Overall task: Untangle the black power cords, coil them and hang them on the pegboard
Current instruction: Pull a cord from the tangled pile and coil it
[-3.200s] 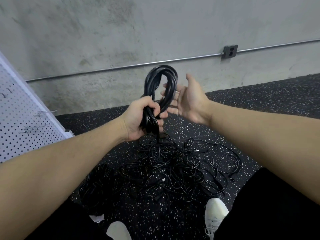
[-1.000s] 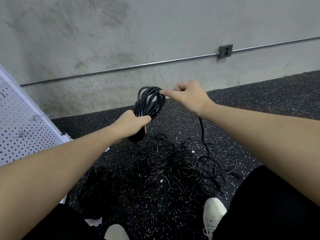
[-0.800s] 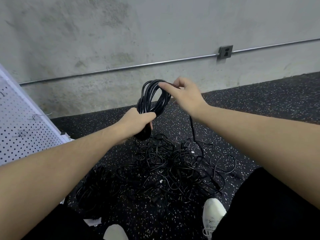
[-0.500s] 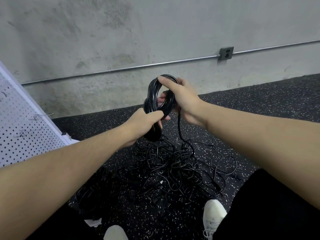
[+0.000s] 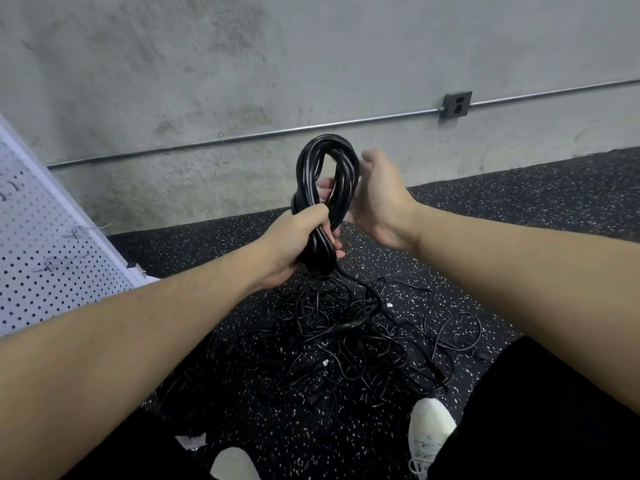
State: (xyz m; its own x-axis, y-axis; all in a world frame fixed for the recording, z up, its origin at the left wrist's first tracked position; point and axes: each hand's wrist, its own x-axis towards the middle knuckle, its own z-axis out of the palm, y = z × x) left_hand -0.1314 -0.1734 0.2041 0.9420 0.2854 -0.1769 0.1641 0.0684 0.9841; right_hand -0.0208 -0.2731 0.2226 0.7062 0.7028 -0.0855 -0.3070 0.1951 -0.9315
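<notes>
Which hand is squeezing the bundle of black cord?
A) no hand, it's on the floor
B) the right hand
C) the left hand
C: the left hand has its fingers wrapped round the coil, while the right hand is beside it with loose fingers.

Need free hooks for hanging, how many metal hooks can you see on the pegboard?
3 on the pegboard: upper hook, middle hook, lowest hook. More may sit outside the frame.

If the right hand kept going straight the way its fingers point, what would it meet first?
Most likely the coiled cord: the right hand, open, sits just beside the loop that the left hand grips, fingers aimed toward it. Depth is unclear; it may already touch.
</notes>
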